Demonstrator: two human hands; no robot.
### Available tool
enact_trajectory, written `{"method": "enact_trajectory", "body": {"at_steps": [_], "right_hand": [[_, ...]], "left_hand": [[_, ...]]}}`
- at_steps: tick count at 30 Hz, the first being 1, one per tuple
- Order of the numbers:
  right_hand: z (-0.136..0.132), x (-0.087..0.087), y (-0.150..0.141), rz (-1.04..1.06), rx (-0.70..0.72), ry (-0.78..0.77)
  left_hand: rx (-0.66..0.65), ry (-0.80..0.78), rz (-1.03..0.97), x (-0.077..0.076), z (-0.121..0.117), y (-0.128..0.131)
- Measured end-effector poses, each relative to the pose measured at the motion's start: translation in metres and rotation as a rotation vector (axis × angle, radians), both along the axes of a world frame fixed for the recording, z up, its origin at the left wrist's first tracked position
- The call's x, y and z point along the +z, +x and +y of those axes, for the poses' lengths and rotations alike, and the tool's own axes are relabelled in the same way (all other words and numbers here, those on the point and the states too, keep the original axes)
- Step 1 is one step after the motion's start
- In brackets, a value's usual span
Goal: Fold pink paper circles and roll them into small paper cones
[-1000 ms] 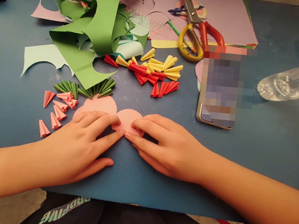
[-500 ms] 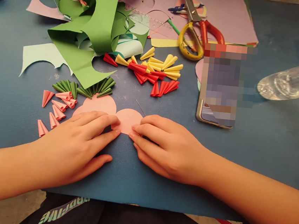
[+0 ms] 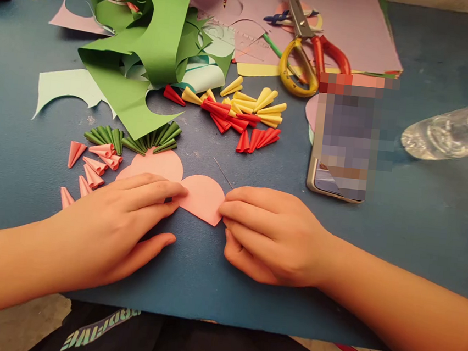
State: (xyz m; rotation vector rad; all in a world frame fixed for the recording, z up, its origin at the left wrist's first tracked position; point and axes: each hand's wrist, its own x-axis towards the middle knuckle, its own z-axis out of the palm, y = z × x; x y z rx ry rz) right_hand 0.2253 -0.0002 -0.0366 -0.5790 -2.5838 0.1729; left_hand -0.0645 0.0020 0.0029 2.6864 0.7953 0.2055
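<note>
A pink paper half circle (image 3: 204,196) lies on the blue table, its straight edge towards me and slanting down to the right. My left hand (image 3: 130,226) rests flat over other pink paper circles (image 3: 161,164), fingers stretched and thumb apart, with its fingertips on the half circle's left end. At the opposite corner, the gathered fingers of my right hand (image 3: 272,234) grip the paper; its thumb is tucked beneath. A thin needle-like piece (image 3: 223,171) lies just above the right fingertips.
Small rolled paper cones in pink (image 3: 95,165), green (image 3: 163,136), red (image 3: 227,114) and yellow (image 3: 261,103) lie beyond my hands. Green paper scraps (image 3: 160,36), scissors (image 3: 302,44), a phone (image 3: 336,188) and a clear plastic bottle (image 3: 449,130) lie farther back.
The half circle's right end has come down towards me, and more of its straight edge shows. My right hand has shifted slightly right; the left has barely moved.
</note>
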Motion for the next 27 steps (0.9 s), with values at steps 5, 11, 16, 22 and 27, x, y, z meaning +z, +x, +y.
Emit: {"method": "enact_trajectory", "body": {"at_steps": [5,11,16,22,27], "right_hand": [[0.0036,-0.001,-0.0022,0.08,-0.048,0.047],[0.0037,-0.0035,-0.0037,0.048,-0.123,0.008],[0.0024,-0.0024,-0.0067,0.075,-0.078,0.046],[0.0015,-0.0013,-0.01,0.109,0.015,0.112],[0.0028,-0.0009,-0.0057,0.039,0.085,0.061]], "left_hand": [[-0.042,0.052,0.019,-0.0032,0.003,-0.0004],[-0.086,0.066,-0.011,-0.0038,0.0084,0.0008],[-0.078,0.078,0.022,-0.0006,0.0064,0.0003],[-0.154,0.089,-0.023,-0.004,0.0086,-0.0015],[-0.158,0.121,0.008,-0.0022,0.0072,-0.0001]]}}
